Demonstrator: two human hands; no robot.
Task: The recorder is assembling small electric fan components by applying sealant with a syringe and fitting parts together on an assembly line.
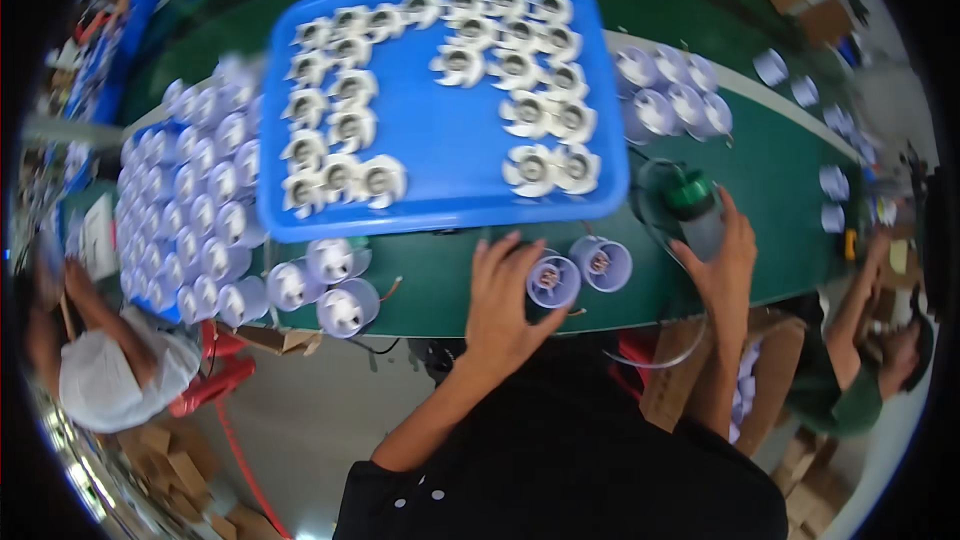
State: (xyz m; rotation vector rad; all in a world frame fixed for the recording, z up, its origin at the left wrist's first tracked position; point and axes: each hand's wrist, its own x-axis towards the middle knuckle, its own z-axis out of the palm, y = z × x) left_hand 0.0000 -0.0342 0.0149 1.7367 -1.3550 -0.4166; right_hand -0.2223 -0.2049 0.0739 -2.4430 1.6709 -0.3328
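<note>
My left hand (503, 302) curls around the left side of a pale purple cup-shaped housing (553, 281) near the table's front edge, fingers behind it and thumb in front. Coppery parts show inside that housing. Touching its right side is a second purple housing (604, 264) of the same kind, with a short wire sticking out. To the right, my right hand (722, 258) is wrapped around a translucent bottle (704, 232) with a green cap (688, 192). The bottle leans; its underside is hidden from me.
A blue tray (430, 212) with rows of white fan impellers (530, 168) sits ahead. Purple housings with white impellers fill the left (200, 210), stand near the front (345, 306) and at back right (655, 112). A thin tube (665, 364) loops off the edge. Co-workers sit at both sides.
</note>
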